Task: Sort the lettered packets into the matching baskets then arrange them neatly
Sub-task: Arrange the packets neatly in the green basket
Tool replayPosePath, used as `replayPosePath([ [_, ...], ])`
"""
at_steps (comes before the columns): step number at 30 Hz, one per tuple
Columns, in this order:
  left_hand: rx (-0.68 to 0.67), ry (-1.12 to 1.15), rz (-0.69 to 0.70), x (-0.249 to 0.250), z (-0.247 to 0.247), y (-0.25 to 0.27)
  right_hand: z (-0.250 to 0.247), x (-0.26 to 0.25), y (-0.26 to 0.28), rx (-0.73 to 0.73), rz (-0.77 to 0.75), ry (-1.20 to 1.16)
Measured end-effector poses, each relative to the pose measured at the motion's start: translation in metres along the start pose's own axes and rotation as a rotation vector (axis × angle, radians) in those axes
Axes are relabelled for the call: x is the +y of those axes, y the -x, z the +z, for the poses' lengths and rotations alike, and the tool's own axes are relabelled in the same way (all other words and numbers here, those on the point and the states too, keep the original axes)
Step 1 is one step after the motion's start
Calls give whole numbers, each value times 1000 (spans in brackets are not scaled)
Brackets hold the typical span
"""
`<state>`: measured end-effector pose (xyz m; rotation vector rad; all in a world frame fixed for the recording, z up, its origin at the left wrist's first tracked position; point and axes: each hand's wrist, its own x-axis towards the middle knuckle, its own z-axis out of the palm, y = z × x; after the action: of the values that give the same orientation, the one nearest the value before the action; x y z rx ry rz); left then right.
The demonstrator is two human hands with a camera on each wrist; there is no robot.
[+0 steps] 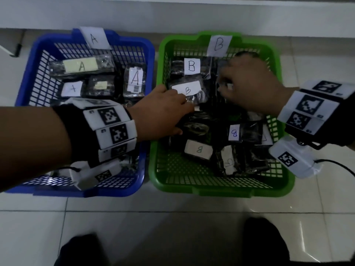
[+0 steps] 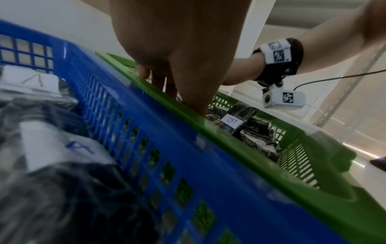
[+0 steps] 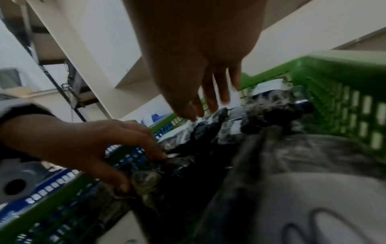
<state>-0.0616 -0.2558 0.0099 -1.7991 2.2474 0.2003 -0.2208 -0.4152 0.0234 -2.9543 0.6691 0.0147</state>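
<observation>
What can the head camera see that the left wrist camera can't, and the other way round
Only the head view shows the paper A sign and B sign on the baskets' far rims, and the B-labelled packet at the left hand's fingertips.

Only the left wrist view shows the blue basket's side wall pressed against the green rim.

Both show the left hand reaching into the green basket, and the right hand's wrist-mounted camera.

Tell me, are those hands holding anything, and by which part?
The left hand pinches a black packet in the green basket by its near end. The right hand reaches toward packets; any hold cannot be told.
</observation>
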Motion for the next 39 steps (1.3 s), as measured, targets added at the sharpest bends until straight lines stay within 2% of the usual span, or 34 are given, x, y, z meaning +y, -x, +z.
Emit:
replayPosePath([
  [2,12,16,7,1,-2,-1,0,-16,6,-213,-47,-179],
  [4,44,62,25,2,-2,1,9,-26,13,-364,-69,-158],
  [8,95,56,88,-2,0,10,22,-26,26,-367,-91,-120],
  [9,56,53,110,-5,-2,12,23,-25,27,-375,-88,-133],
  [11,-113,30,143,-13,-10,16,23,-27,31,-381,-88,-153],
  [13,-263,-57,139,-22,-18,18,25,-31,38,-378,-112,-75],
  [16,-321,-94,85,-21,-19,15,33,-38,45,-366,-111,95],
  [18,-308,-64,66,-13,-16,11,35,-39,43,-344,-83,70],
  [21,-287,53,40,-8,-15,8,33,-35,39,-343,-82,-114],
  [23,-276,108,81,-12,-16,11,29,-31,40,-360,-56,-251],
  [27,-217,301,134,-24,-21,21,21,-25,42,-437,11,-366],
  [31,-100,465,179,-30,-18,17,16,-21,37,-582,-20,-294],
  [33,-84,477,195,-30,-17,12,19,-23,36,-570,-75,-239],
  [36,50,470,239,-29,-16,8,21,-28,39,-553,-89,-293],
  [39,90,467,117,-29,-15,4,21,-30,43,-585,-80,-312],
])
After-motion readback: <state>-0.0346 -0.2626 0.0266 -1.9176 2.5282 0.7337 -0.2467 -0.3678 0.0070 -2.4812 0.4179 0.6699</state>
